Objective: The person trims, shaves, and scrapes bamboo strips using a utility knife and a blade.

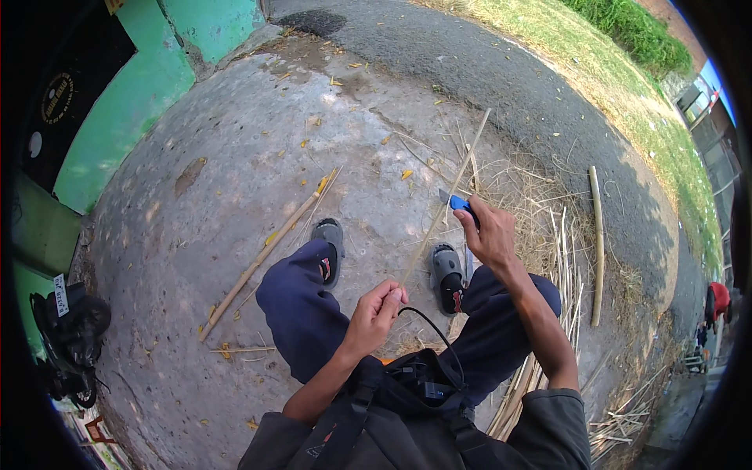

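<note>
A long, thin bamboo strip (435, 227) slants up and away from between my knees, its far end free in the air. My left hand (374, 315) is closed on the near end of this strip, thumb pressed against the fingers. In my right hand (493, 232) is a blue utility knife (460, 204), gripped with its dark blade out. The blade lies against or just over the strip, around its middle; whether it cuts in cannot be told.
Bamboo shavings (533, 184) and split strips (568, 266) lie to my right, beside a thick bamboo pole (597, 243). A longer stick (266, 251) lies on the concrete at left. A motorcycle (74, 337) stands far left, near a green wall (129, 110).
</note>
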`<state>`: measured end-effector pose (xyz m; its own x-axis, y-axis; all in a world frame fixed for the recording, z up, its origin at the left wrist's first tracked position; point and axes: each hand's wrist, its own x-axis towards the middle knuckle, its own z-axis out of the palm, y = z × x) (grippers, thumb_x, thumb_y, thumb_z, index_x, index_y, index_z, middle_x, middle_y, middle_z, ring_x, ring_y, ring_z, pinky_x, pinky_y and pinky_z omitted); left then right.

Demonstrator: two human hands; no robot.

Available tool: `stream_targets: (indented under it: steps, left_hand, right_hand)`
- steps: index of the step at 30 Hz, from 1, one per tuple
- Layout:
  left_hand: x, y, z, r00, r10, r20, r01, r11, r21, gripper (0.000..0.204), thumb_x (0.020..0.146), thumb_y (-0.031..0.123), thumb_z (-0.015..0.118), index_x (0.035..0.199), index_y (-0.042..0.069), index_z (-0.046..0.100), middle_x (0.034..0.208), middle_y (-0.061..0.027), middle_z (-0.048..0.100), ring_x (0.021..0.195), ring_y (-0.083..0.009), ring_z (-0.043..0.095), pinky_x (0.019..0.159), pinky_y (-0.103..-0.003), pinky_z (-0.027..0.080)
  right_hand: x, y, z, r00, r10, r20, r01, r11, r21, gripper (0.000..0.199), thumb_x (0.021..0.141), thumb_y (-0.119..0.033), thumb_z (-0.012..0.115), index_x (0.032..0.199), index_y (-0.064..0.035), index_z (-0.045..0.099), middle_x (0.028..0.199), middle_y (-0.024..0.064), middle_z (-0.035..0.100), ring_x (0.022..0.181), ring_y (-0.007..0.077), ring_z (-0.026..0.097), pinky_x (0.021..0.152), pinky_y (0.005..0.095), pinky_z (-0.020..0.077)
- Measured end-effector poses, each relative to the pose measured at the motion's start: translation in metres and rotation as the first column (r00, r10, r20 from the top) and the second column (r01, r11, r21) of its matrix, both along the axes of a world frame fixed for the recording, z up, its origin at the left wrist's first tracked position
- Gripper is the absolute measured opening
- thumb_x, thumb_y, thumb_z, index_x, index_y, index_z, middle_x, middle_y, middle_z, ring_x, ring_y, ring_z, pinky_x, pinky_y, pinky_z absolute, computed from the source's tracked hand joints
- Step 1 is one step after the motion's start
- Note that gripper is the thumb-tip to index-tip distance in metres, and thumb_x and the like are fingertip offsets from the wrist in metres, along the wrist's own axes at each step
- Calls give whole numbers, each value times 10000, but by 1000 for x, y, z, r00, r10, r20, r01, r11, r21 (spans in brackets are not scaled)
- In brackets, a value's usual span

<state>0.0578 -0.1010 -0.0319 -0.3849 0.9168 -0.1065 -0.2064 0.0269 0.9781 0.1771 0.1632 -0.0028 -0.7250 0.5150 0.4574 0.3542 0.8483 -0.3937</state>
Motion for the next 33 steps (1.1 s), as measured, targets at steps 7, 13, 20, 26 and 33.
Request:
stream_targets:
  steps: [7,13,20,26,33]
  left_hand:
    - [-1,-23,17,996,12,-92,-16,999,-47,202,1125,158,505,1005,35,609,654,88,374,558,6,316,509,-215,241]
    - [1,-58,26,986,-47,-159,27,991,-131,202,1094,149,517,977,24,625,663,32,465,595,-35,396,543,-266,318]
    - [-2,-72,31,985,-20,-172,-15,980,-197,202,1097,144,518,986,17,630,655,31,465,586,-44,389,541,-272,318]
    - [2,-123,24,999,-40,12,42,982,-184,230,1123,171,496,991,29,619,664,52,453,562,-24,374,519,-242,296]
    - [-33,-105,21,988,119,98,-103,982,-156,225,1146,173,466,1007,31,572,670,76,392,507,12,300,451,-202,221]
  right_hand:
    - [2,24,7,994,-83,-76,88,994,63,395,1045,-403,631,847,-72,546,630,149,578,559,371,604,537,467,428]
    - [8,60,21,957,-261,-124,273,958,88,426,1053,-430,604,824,-73,565,596,149,572,557,369,607,543,483,408]
    - [-3,56,20,966,-244,-85,253,961,108,411,1062,-436,578,892,-64,612,627,162,576,579,378,596,562,477,400]
    - [64,158,30,702,-705,-98,664,698,-269,645,1095,-558,448,891,19,654,746,192,636,715,349,616,682,489,433]
    - [61,124,20,848,-523,-85,339,659,-671,598,1038,-582,569,991,-5,720,726,10,567,620,94,472,596,305,366]
